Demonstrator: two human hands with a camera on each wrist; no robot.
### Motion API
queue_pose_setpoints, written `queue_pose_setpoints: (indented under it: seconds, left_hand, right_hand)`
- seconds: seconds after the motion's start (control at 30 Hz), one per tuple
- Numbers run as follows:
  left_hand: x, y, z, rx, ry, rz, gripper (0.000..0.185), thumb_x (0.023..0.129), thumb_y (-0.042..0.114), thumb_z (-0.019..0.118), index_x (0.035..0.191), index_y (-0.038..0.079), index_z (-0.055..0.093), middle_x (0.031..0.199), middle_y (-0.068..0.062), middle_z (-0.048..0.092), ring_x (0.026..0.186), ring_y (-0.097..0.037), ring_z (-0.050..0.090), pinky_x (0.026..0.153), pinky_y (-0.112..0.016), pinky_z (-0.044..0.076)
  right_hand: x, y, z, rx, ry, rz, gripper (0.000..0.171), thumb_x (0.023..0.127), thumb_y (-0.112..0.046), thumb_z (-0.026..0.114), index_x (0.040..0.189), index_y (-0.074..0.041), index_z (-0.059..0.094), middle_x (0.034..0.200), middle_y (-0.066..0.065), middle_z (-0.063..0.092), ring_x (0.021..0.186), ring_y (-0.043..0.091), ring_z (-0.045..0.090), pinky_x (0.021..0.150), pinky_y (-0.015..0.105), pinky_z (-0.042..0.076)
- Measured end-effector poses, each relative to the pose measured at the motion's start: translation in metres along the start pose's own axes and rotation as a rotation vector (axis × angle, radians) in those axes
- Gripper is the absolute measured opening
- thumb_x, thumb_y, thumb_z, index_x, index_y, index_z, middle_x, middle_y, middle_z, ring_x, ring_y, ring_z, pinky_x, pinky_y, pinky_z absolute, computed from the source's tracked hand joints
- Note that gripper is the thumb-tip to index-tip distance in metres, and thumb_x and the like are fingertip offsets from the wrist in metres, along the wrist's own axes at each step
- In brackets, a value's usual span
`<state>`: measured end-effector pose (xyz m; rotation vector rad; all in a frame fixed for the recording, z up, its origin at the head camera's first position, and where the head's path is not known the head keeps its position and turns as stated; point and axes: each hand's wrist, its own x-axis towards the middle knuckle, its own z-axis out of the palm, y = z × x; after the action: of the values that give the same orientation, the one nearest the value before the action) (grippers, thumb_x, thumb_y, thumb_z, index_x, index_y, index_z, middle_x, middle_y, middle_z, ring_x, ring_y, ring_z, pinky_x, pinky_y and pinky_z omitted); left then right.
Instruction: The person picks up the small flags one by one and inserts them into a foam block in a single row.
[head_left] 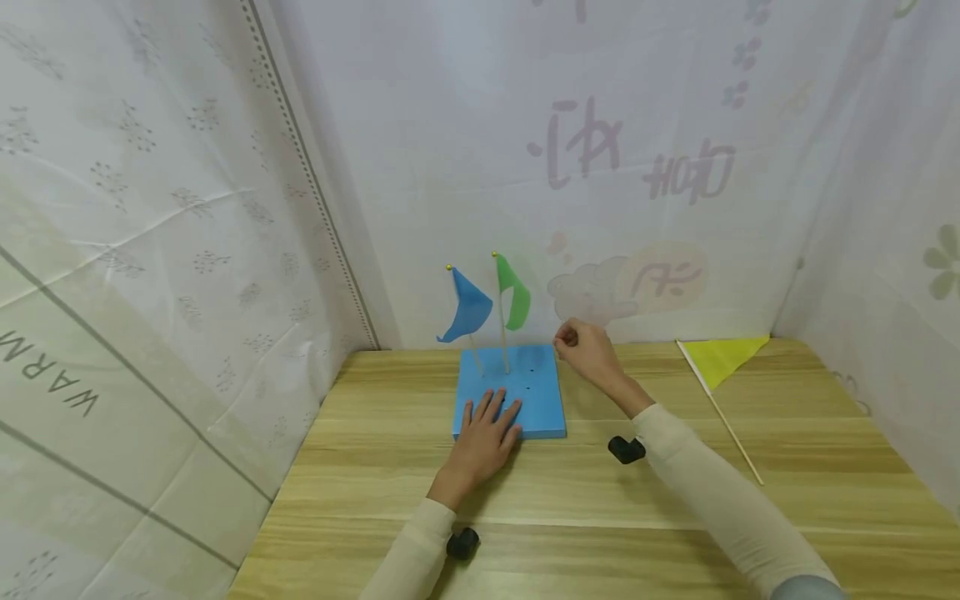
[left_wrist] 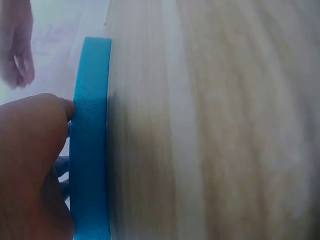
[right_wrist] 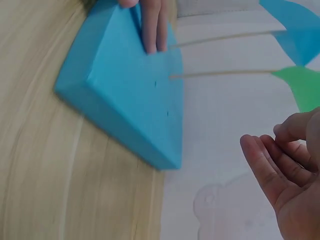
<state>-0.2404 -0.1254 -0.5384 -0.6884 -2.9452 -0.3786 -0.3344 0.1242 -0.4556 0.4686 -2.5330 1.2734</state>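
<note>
1. On the wood-grain table (head_left: pixel 570 517), near a printed white cloth wall (head_left: pixel 420 167), lies a thick, square, sky-blue block (head_left: pixel 546 408) with small dark holes (head_left: pixel 528 388) in its top.
2. Two gold-tipped flags stand in it on thin pale sticks: a blue pointed flag (head_left: pixel 470 308), leaning left, and beside it a green pointed flag (head_left: pixel 520 300), nearly upright.
3. The left hand (head_left: pixel 482 442) rests on the block's near part, fingers spread, gripping nothing.
4. By the far right corner, the right hand (head_left: pixel 588 354) hovers, loosely curled and holding nothing.
5. Further right lies a yellow triangular flag (head_left: pixel 723 358).
</note>
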Motion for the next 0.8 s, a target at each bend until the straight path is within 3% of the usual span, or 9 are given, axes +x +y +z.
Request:
queue_pose_setpoints:
  seconds: [0.2, 0.47, 0.8]
  left_hand:
    - [0.0, -0.001, 0.002, 0.005, 0.0, -0.006, 0.053, 0.116, 0.041, 0.043, 0.166, 0.022, 0.043, 0.175, -0.012, 0.031, 0.164, -0.038, 0.026, 0.13, -0.068, 0.022]
    - [0.0, 0.0, 0.001, 0.005, -0.006, -0.013, 0.054, 0.116, 0.041, 0.042, 0.166, 0.022, 0.042, 0.176, -0.011, 0.03, 0.164, -0.037, 0.025, 0.13, -0.068, 0.021]
    - [0.0, 0.001, -0.001, -0.006, -0.018, -0.011, 0.054, 0.116, 0.041, 0.041, 0.166, 0.022, 0.042, 0.176, -0.012, 0.03, 0.165, -0.037, 0.024, 0.13, -0.068, 0.021]
  right_hand:
    - [-0.017, 0.019, -0.028, -0.023, 0.011, 0.035, 0.009, 0.104, -0.01, 0.066, 0.102, -0.003, 0.071, 0.093, 0.014, 0.077, 0.078, 0.023, 0.077, 0.063, 0.024, 0.059]
    - [-0.036, 0.035, -0.065, -0.055, 0.04, 0.066, 0.01, 0.105, -0.009, 0.065, 0.106, 0.0, 0.07, 0.094, 0.019, 0.077, 0.082, 0.036, 0.078, 0.062, 0.023, 0.06]
    - [-0.056, 0.05, -0.098, -0.102, 0.081, 0.084, 0.015, 0.107, -0.013, 0.063, 0.108, -0.001, 0.07, 0.095, 0.019, 0.076, 0.083, 0.036, 0.077, 0.063, 0.021, 0.058]
